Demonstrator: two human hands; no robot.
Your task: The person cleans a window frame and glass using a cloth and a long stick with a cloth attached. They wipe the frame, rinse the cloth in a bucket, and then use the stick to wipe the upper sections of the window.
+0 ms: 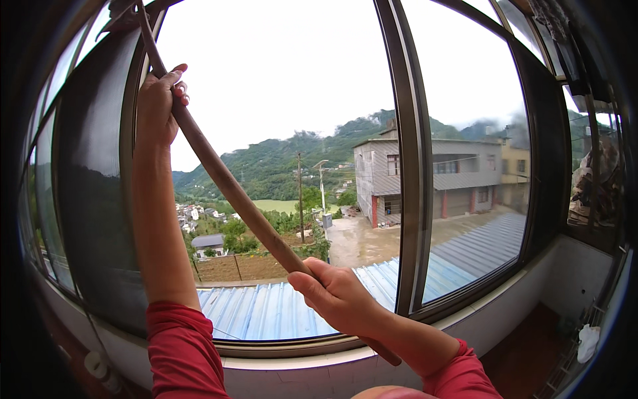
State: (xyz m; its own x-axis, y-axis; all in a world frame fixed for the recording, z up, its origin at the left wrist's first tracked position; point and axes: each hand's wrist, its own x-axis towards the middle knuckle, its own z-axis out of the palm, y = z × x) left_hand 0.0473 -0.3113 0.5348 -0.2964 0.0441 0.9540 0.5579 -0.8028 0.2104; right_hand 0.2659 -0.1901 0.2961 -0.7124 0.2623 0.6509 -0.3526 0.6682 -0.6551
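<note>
A long wooden pole [224, 177] slants across the view from the top left down to the window sill. High on the pole, my left hand [162, 102] is closed around it, its thumb pointing up along the wood. My right hand [336, 294] grips the same pole near its lower end, which sticks out below the hand. At the pole's top a dark cloth-like thing [123, 17] shows at the picture's rim; what it is, and whether it is fixed to the pole, I cannot tell.
A window with a dark metal frame [413, 149] spans the view, with an opening behind the pole. Below runs a tiled sill [304, 361]. Outside lies a blue corrugated roof [264, 311]. Dark cloth [568, 50] hangs at upper right; a rack with a white item [588, 343] stands lower right.
</note>
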